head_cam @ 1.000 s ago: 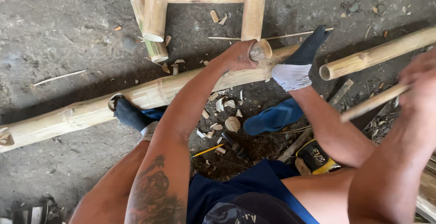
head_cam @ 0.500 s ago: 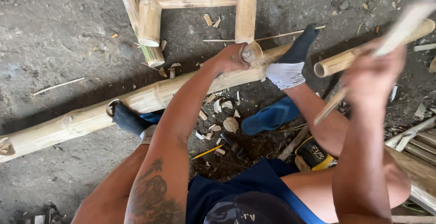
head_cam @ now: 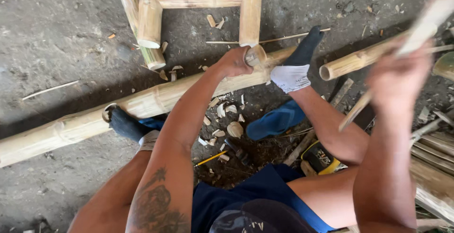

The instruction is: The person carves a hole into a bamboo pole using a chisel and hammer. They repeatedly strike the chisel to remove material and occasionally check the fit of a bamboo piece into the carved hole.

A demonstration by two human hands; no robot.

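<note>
now the left hand (head_cam: 232,62) grips a short bamboo peg (head_cam: 256,56) upright on the long bamboo pole (head_cam: 156,100); the right hand (head_cam: 397,79), clenched on a blurred blade (head_cam: 421,25), is raised far right of it.

The ground is a rough grey concrete floor (head_cam: 56,34), dusty and stained. A long bamboo pole (head_cam: 142,105) lies across it from lower left toward upper right. Beyond it rests a bamboo ladder frame (head_cam: 198,0), its rails pointing toward the pole. A shorter hollow bamboo piece (head_cam: 359,60) lies at the right. Pale bamboo chips (head_cam: 234,129) are scattered near the pole, with a thin sliver (head_cam: 49,89) at left and a blue sandal (head_cam: 276,122) beside the chips.
</note>
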